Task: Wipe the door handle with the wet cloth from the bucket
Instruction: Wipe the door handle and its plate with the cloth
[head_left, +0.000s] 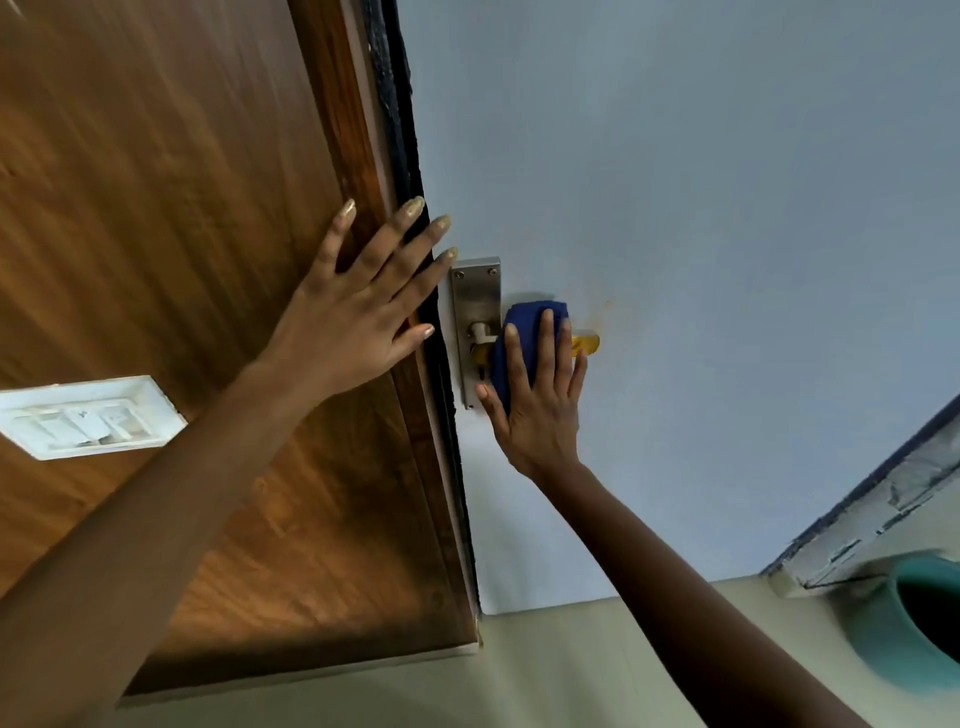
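Note:
My right hand (537, 387) presses a dark blue cloth (522, 325) over the door handle (586, 344), whose brass-coloured tip sticks out to the right of my fingers. The handle's steel backplate (475, 296) is fixed to the pale blue-grey door (701, 208). The cloth hides the middle of the lever. My left hand (358, 306) lies flat with fingers spread on the brown wooden panel (156, 208), its fingertips reaching the dark door edge just left of the backplate. It holds nothing. The teal bucket (893, 629) shows at the lower right edge.
A white switch plate (88, 418) sits on the wooden panel at the left. A cream floor (519, 670) runs along the bottom. A worn pale ledge with a blue edge (883, 509) slants above the bucket at the right.

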